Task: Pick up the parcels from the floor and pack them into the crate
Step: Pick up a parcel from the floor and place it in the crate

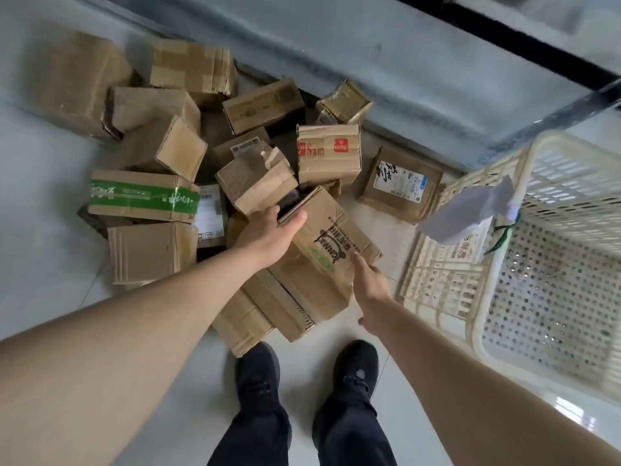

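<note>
Gripping the top edge of a brown printed box (324,243) in the heap on the floor, the left hand (268,232) curls its fingers over it, while the right hand (371,284) lies flat with straight fingers against its near side, and the white crate (470,317) sits just right of that hand.

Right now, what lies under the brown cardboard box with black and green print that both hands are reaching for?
The printed brown box rests on flatter cardboard parcels beside the cream plastic crate. The left hand grips its top edge; the right hand touches its side. Anything deeper is covered.
</note>
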### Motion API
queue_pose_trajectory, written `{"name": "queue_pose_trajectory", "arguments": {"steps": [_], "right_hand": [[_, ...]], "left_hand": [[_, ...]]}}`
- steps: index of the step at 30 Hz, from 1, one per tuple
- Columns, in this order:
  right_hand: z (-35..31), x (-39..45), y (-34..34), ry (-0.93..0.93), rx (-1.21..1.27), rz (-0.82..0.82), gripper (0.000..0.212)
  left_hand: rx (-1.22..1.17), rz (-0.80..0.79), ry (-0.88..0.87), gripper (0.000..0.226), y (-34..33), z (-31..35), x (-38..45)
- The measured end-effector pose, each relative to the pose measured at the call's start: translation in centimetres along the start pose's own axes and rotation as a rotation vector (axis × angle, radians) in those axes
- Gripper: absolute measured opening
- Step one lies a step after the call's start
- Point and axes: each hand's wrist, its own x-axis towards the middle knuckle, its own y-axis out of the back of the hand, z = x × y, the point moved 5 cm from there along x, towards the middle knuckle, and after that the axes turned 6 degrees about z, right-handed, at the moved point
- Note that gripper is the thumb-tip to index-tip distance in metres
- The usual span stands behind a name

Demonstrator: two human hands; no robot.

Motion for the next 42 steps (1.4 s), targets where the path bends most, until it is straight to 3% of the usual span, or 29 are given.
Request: {"name": "queue_pose_trajectory", "arguments": {"steps": [5,8,18,21,25,27,30,32,36,42], "right_hand": [[2.8,2.1,-2.5,-0.194,0.058,-0.096,0.059],[3.3,2.1,-3.3,-0.209,0.076,-0.08,0.053],[-0.3,-3.0,-0.2,-0.212,0.309,0.082,0.055],[-2.1,-4.9,1.1,-0.121,0.349,0.192,0.04],[-4.0,-7.3,2.7,-0.023,0.417,0.247,0.015],[-5.0,-8.4,3.5,0.033,0.451,0.262,0.017],[-6.1,-9.6,4.6,0.112,0.443,0.251,0.034],[-6.6,-10.4,5.5,0.147,0.407,0.251,0.031],[-7.0,-12.1,8.7,0.191,0.404,0.299,0.033],[-8.3,-12.7,16.3,0.297,0.493,0.398,0.025]], "left_hand": [[0.03,-0.06,0.099,0.08,-1.7,-2.0,1.9],[0.005,-0.079,0.122,0.082,-1.9,-2.3,1.5],[-0.138,0.158,0.251,0.08,4.7,0.0,-2.5],[-0.271,0.233,0.277,0.066,6.5,1.1,-4.1],[-0.417,0.312,0.278,0.022,8.0,2.1,-6.0],[-0.441,0.292,0.275,0.024,8.3,2.8,-6.9],[-0.468,0.22,0.25,0.054,8.4,3.7,-7.8],[-0.471,0.195,0.225,0.064,8.5,4.5,-8.3],[-0.453,0.156,0.167,0.019,8.5,8.1,-10.3],[-0.413,0.135,0.039,0.021,5.4,15.0,-13.0]]}}
